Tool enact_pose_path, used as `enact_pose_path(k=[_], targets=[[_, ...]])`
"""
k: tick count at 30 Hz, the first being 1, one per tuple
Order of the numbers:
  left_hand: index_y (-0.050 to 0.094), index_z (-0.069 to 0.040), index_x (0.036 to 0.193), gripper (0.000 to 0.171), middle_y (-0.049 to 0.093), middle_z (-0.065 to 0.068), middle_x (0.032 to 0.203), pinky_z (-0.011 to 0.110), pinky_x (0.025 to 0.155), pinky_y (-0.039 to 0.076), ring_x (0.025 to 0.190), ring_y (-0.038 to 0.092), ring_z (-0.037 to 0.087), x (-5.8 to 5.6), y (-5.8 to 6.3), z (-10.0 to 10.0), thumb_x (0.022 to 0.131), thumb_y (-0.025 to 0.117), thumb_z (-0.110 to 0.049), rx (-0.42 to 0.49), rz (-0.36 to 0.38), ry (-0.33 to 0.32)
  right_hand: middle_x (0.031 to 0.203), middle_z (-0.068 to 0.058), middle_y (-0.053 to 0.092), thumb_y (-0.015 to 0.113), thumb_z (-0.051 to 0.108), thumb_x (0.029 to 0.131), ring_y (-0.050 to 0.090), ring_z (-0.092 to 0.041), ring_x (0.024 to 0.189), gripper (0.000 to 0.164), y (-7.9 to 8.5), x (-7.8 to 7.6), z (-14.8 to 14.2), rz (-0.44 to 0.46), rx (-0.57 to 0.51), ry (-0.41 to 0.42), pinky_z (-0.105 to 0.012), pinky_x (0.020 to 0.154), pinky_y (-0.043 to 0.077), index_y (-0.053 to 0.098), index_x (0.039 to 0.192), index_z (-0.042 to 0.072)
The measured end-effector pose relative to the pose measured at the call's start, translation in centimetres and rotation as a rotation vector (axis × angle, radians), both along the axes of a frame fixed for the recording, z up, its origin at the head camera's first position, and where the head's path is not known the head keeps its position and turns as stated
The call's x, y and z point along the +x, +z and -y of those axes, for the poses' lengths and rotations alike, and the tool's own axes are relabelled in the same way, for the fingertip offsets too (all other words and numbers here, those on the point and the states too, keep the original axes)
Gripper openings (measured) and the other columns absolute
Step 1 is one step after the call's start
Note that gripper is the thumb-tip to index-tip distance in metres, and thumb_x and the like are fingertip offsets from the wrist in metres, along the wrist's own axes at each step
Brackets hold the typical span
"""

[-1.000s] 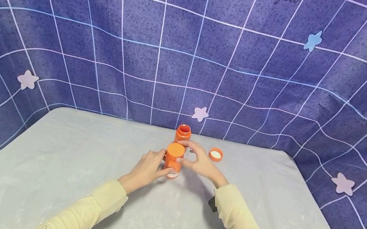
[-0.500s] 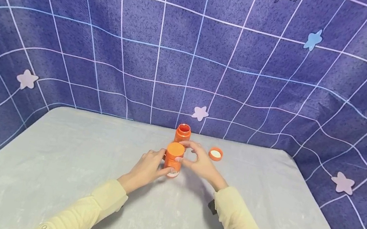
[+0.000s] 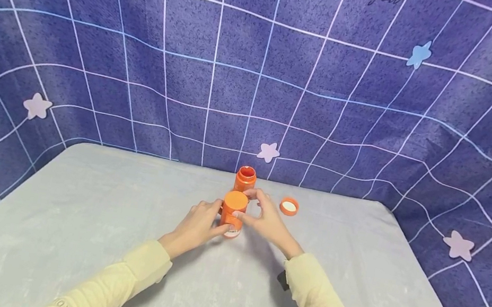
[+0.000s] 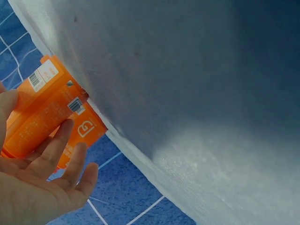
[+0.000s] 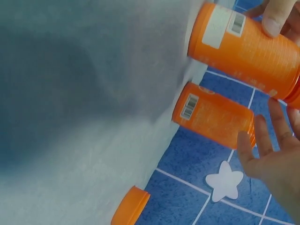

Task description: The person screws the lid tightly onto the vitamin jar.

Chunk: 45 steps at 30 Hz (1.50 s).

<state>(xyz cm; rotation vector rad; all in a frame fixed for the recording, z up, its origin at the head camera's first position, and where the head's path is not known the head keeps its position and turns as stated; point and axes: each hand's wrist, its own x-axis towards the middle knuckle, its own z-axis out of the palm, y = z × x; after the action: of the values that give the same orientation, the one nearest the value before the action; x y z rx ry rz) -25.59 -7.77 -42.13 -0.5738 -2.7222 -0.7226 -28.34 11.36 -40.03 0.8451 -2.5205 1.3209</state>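
Note:
An orange screw-cap bottle (image 3: 231,221) stands upright on the table, its flat orange cap (image 3: 236,200) on top. My left hand (image 3: 197,223) holds the bottle's body from the left, thumb on the near side; in the left wrist view the other fingers reach round behind it. My right hand (image 3: 270,223) has thumb and fingers curved about the cap from the right. Its fingers show spread near the bottle's neck in the right wrist view. Behind stands a second orange bottle (image 3: 245,179), uncapped, its threaded mouth facing up and its lower part hidden by the first bottle and fingers.
A loose orange cap (image 3: 289,207) lies to the right of the bottles, white inside facing up. Grey-white cloth covers the table (image 3: 123,198). A blue curtain (image 3: 189,85) with grid lines and stars hangs right behind the table's far edge.
My right thumb has slid slightly left across the near side of the cap while the fingertips shifted right along its far side. The left hand and both bottles stay in place.

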Motion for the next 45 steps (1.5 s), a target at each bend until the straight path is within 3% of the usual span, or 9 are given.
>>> enact_pose_path(k=[8, 14, 22, 29, 34, 39, 45], targets=[[0.056, -0.009, 0.107, 0.046, 0.067, 0.006, 0.099, 0.043, 0.077, 0.046, 0.086, 0.059, 0.026, -0.1, 0.0, 0.1, 0.078, 0.068, -0.043, 0.012, 0.023, -0.006, 0.118, 0.000, 0.056, 0.070, 0.018, 0.080, 0.049, -0.017, 0.105, 0.048, 0.4, -0.8, -0.8, 0.060, 0.021, 0.139, -0.050, 0.091, 0.040, 0.050, 0.123, 0.015], [0.055, -0.010, 0.107, 0.045, 0.067, 0.005, 0.097, 0.043, 0.077, 0.046, 0.086, 0.059, 0.025, -0.1, 0.2, 0.2, 0.078, 0.068, -0.042, 0.008, 0.037, -0.013, 0.124, -0.007, 0.055, 0.065, 0.012, 0.083, 0.049, -0.024, 0.108, 0.052, 1.1, -1.0, -0.9, 0.106, 0.036, 0.224, -0.052, 0.093, 0.039, 0.045, 0.131, 0.008], [0.055, -0.010, 0.106, 0.045, 0.066, 0.005, 0.095, 0.042, 0.075, 0.046, 0.085, 0.059, 0.024, -0.3, 0.3, 0.3, 0.078, 0.068, -0.043, -0.004, 0.040, -0.044, 0.130, -0.019, 0.050, 0.058, 0.001, 0.084, 0.047, -0.034, 0.114, 0.051, 3.6, 0.7, -0.7, 0.149, 0.036, 0.285, -0.051, 0.096, 0.037, 0.041, 0.132, -0.004], [0.057, -0.011, 0.105, 0.042, 0.067, 0.005, 0.094, 0.041, 0.077, 0.047, 0.086, 0.061, 0.024, -0.7, 0.3, 0.6, 0.078, 0.068, -0.042, -0.004, 0.033, -0.092, 0.124, -0.017, 0.054, 0.062, 0.003, 0.083, 0.048, -0.031, 0.108, 0.049, 3.9, 1.3, -0.6, 0.168, 0.023, 0.237, -0.050, 0.095, 0.038, 0.045, 0.129, -0.002], [0.057, -0.012, 0.104, 0.042, 0.067, 0.003, 0.093, 0.041, 0.076, 0.046, 0.086, 0.060, 0.023, -0.8, 0.3, 0.6, 0.078, 0.068, -0.043, -0.016, 0.032, -0.090, 0.116, -0.009, 0.059, 0.068, 0.012, 0.081, 0.051, -0.023, 0.105, 0.045, 3.1, 1.4, -0.2, 0.125, -0.003, 0.138, -0.040, 0.091, 0.039, 0.051, 0.122, 0.004], [0.057, -0.014, 0.100, 0.039, 0.067, 0.001, 0.090, 0.041, 0.074, 0.046, 0.084, 0.060, 0.022, -0.8, 0.2, 0.6, 0.078, 0.068, -0.044, -0.019, 0.028, -0.085, 0.110, -0.014, 0.059, 0.071, 0.010, 0.078, 0.053, -0.027, 0.102, 0.043, 2.6, 1.8, 0.4, 0.076, -0.049, 0.065, -0.036, 0.088, 0.038, 0.052, 0.114, -0.001], [0.057, -0.014, 0.100, 0.037, 0.067, 0.001, 0.090, 0.041, 0.075, 0.046, 0.085, 0.060, 0.022, -0.6, 0.3, 0.6, 0.077, 0.070, -0.041, -0.007, 0.031, -0.087, 0.107, -0.020, 0.056, 0.070, 0.007, 0.078, 0.052, -0.033, 0.102, 0.044, 2.8, 2.4, 0.8, 0.067, -0.062, 0.042, -0.035, 0.086, 0.037, 0.048, 0.113, -0.007]])
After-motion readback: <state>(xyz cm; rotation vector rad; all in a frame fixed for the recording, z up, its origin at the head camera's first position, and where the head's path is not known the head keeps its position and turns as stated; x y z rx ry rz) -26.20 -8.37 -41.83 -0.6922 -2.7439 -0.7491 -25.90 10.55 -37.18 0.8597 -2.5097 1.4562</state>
